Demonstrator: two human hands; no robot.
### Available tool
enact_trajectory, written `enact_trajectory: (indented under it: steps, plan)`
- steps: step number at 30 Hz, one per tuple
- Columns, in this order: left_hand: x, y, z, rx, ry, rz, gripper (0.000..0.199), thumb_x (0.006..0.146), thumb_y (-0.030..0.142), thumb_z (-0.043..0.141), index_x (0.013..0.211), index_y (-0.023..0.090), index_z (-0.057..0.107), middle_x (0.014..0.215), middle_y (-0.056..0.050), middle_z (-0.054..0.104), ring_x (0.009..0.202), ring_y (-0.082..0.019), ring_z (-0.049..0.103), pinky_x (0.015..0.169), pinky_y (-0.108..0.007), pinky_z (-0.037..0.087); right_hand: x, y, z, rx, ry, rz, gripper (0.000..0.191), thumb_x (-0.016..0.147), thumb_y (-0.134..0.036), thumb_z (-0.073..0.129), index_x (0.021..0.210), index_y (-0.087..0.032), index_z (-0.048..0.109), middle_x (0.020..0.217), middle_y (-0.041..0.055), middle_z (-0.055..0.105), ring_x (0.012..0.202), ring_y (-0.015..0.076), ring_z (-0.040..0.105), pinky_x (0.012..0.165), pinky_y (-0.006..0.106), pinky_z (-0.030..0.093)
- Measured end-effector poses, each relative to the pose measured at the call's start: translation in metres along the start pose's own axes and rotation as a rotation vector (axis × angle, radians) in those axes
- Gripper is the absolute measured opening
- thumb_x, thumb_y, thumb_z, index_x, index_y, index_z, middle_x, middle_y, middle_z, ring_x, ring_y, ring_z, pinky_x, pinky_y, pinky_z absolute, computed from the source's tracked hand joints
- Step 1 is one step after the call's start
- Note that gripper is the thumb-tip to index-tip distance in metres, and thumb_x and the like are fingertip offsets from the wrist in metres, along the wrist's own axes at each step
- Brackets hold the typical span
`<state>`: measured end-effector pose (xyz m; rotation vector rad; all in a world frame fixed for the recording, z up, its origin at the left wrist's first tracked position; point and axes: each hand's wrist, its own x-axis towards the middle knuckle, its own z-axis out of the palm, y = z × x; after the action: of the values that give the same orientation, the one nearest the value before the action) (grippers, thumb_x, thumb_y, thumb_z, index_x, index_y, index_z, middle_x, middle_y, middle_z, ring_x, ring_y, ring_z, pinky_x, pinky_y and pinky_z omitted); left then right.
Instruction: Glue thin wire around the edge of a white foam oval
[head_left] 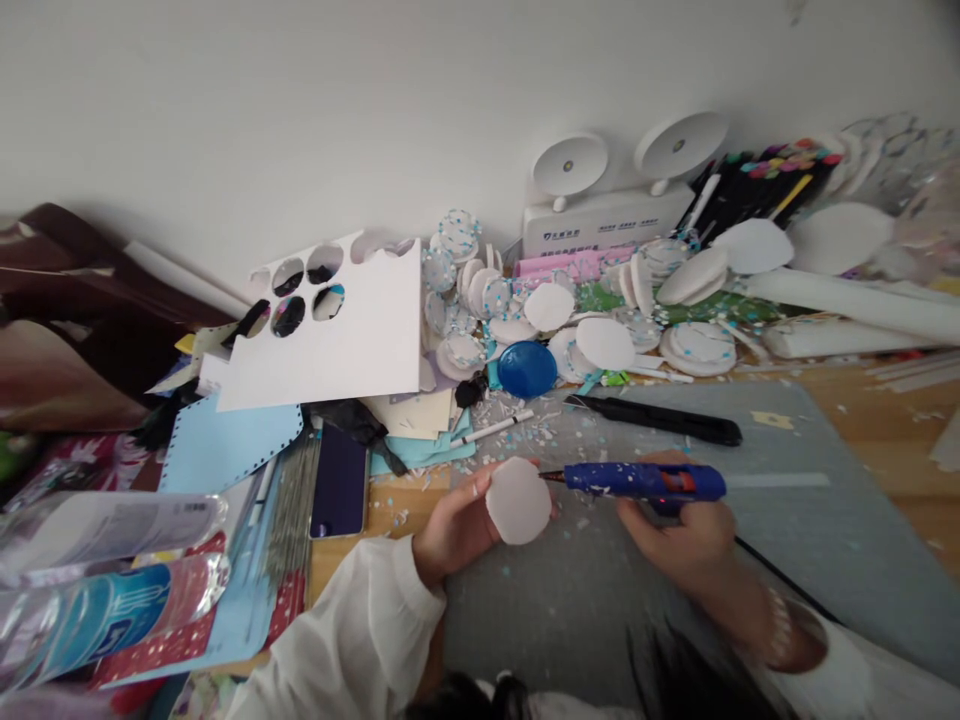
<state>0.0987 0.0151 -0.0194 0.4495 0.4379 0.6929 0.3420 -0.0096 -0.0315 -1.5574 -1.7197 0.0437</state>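
My left hand (459, 525) holds a white foam disc (518, 502), its flat face turned up toward me, with fingers behind and the thumb at its left edge. My right hand (686, 540) is wrapped round a blue glue gun (637, 481). The gun lies level, and its dark nozzle points left at the disc's upper right edge. Whether the tip touches the disc, I cannot tell. Below both hands lies a grey mat (570, 600) sprinkled with white and blue bits.
Black cutter (667, 418) and blue round lid (527, 368) lie beyond my hands. White discs (550, 306) are heaped behind. White sheet with round holes (375, 330), phone (340, 483) and bottles (120, 610) are at left. A cable runs from the gun's side to the lower right.
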Motion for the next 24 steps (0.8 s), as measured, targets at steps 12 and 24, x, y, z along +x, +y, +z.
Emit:
enact_trajectory:
  steps: [12,24]
  plan:
    - [-0.0005,0.0013,0.0023,0.032,0.001,0.018,0.057,0.081,0.050,0.061,0.125,0.013,0.060,0.110,-0.016,0.068,0.100,-0.029,0.064,0.080,-0.035,0.044,-0.0031,0.0043,0.0006,-0.044,0.060,-0.043,0.014,0.075,-0.029,0.061,0.086,-0.023,0.055,0.070,0.0002,0.066,0.054,0.0178,0.064,0.048,0.027,0.050]
    - [-0.0035,0.0002,0.0012,0.085,0.002,0.043,0.061,0.081,0.049,0.065,0.129,0.011,0.058,0.112,-0.019,0.068,0.102,-0.031,0.064,0.082,-0.036,0.045,-0.0003,0.0021,-0.0012,-0.051,0.047,-0.075,0.016,0.075,-0.026,0.061,0.088,-0.025,0.053,0.074,0.0034,0.069,0.056,0.0213,0.065,0.045,0.031,0.050]
